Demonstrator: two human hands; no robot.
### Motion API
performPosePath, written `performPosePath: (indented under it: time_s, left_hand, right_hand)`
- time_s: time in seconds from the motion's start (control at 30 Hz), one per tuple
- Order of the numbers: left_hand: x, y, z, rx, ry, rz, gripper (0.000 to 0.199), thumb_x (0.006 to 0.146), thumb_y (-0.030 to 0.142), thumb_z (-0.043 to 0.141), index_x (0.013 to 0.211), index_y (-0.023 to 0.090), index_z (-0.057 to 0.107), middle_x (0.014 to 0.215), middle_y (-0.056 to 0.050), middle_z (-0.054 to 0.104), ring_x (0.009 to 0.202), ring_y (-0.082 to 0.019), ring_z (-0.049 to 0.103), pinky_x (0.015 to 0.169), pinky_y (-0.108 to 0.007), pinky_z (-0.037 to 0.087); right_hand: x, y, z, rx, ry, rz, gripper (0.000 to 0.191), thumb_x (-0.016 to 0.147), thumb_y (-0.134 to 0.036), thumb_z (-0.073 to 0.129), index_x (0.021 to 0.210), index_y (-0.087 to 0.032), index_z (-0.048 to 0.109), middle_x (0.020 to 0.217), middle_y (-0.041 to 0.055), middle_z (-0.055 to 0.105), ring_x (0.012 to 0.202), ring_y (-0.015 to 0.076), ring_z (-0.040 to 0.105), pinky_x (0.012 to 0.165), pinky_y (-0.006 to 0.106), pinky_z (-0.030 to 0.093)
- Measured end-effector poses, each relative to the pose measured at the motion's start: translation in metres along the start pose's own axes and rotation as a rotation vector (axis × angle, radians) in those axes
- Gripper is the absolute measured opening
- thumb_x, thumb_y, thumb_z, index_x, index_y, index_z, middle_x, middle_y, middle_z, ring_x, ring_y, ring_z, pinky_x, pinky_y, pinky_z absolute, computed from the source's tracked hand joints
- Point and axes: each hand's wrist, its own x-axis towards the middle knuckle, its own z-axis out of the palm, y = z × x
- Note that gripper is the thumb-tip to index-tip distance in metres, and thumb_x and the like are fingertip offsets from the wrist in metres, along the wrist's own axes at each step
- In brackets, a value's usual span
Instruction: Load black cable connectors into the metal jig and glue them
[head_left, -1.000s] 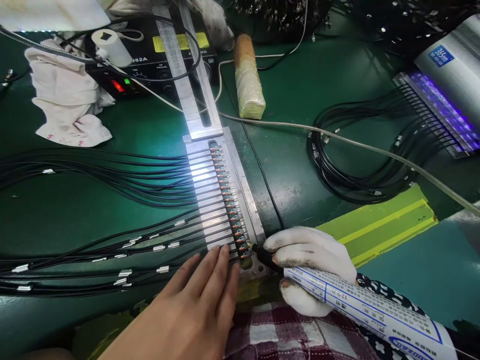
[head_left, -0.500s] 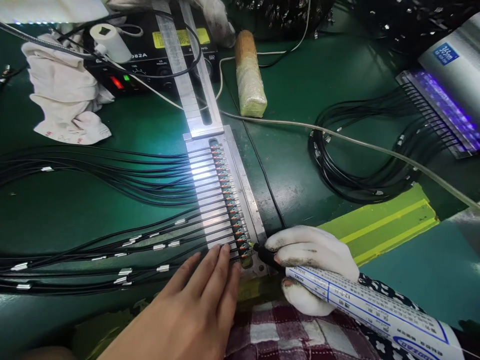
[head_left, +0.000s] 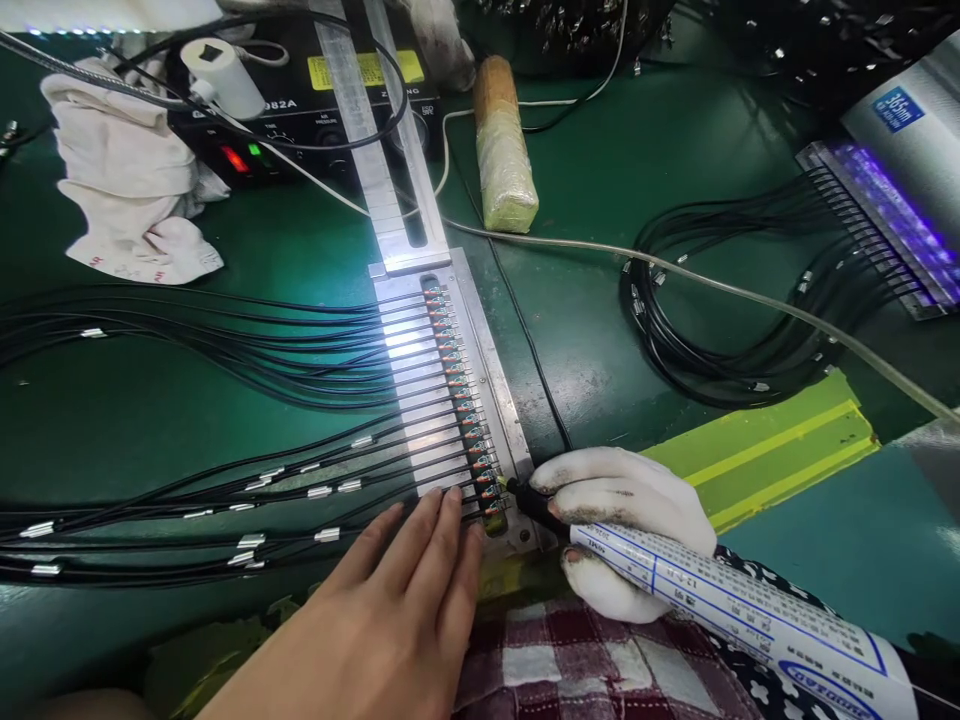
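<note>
Metal fixture flat on the green bench, straight ahead; small wired connectors in single file along its slot, black cables off to the left. Right hand, white-gloved with bare fingertips, closed round the dark neck of a labelled syringe; yellowish tip among the connectors close to the near end, only a few beyond it. Touching or just short: too fine to tell. Left hand bare, fingers straight and narrow-set, flat across the nearest cables at the fixture's near corner, gripping nothing, apparently steadying. Done: slot filled along most of its length, cables laid side by side. Any fluid on the connectors too small to make out; no telling treated from untreated, nor the start of the run from its finish. Over to the right, apparently a stage further on: second strip of cable ends at the front of a silver lamp marked 365nm, violet glow on, cable coil beside it. For the row in hand, well apart from that glow, lamp stage presumably outstanding.
</note>
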Motion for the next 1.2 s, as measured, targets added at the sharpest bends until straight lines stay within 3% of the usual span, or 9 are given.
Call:
performPosePath:
  time_s: [0.43, 0.53, 0.73, 0.9, 1.2]
  left_hand:
    - [-0.004, 0.005, -0.002, 0.026, 0.012, 0.036, 0.047, 0.101, 0.043, 0.028, 0.124, 0.028, 0.065, 0.129, -0.005, 0.066, 0.119, -0.023, 0.057, 0.102, -0.038, 0.036]
    - [-0.006, 0.008, -0.001, 0.029, -0.004, 0.040, 0.047, 0.101, 0.043, 0.027, 0.124, 0.027, 0.065, 0.130, -0.005, 0.065, 0.119, -0.022, 0.058, 0.101, -0.037, 0.036]
    - [-0.005, 0.007, 0.008, 0.028, 0.098, 0.063, 0.049, 0.101, 0.040, 0.026, 0.113, 0.026, 0.072, 0.118, -0.005, 0.072, 0.107, -0.021, 0.064, 0.092, -0.035, 0.041]
    - [-0.004, 0.007, 0.001, 0.023, 0.036, 0.056, 0.044, 0.100, 0.040, 0.032, 0.119, 0.025, 0.068, 0.125, -0.006, 0.068, 0.114, -0.022, 0.061, 0.095, -0.036, 0.041]
    - [-0.004, 0.007, 0.002, 0.037, 0.073, 0.045, 0.049, 0.101, 0.039, 0.027, 0.114, 0.025, 0.071, 0.120, -0.005, 0.070, 0.109, -0.020, 0.064, 0.092, -0.034, 0.042]
  right_hand:
    - [-0.009, -0.003, -0.006, -0.029, 0.058, -0.090, 0.022, 0.077, -0.024, 0.066, 0.097, -0.014, 0.066, 0.098, 0.0085, 0.073, 0.089, 0.0213, 0.072, 0.074, 0.030, 0.062]
    - [-0.015, -0.007, -0.007, -0.028, 0.042, -0.059, 0.023, 0.077, -0.025, 0.066, 0.097, -0.015, 0.066, 0.097, 0.0079, 0.073, 0.089, 0.0216, 0.072, 0.072, 0.031, 0.061]
    - [-0.015, -0.008, 0.000, -0.026, 0.008, -0.025, 0.024, 0.072, -0.021, 0.067, 0.096, -0.015, 0.066, 0.092, 0.0074, 0.073, 0.085, 0.0207, 0.073, 0.073, 0.029, 0.061]
    - [-0.013, -0.006, 0.001, -0.020, 0.020, -0.017, 0.026, 0.071, -0.021, 0.067, 0.096, -0.015, 0.066, 0.093, 0.0074, 0.072, 0.086, 0.0199, 0.072, 0.074, 0.028, 0.061]
    - [-0.013, -0.007, 0.001, -0.010, 0.027, -0.008, 0.024, 0.071, -0.021, 0.067, 0.095, -0.015, 0.066, 0.092, 0.0073, 0.072, 0.084, 0.0202, 0.073, 0.072, 0.029, 0.062]
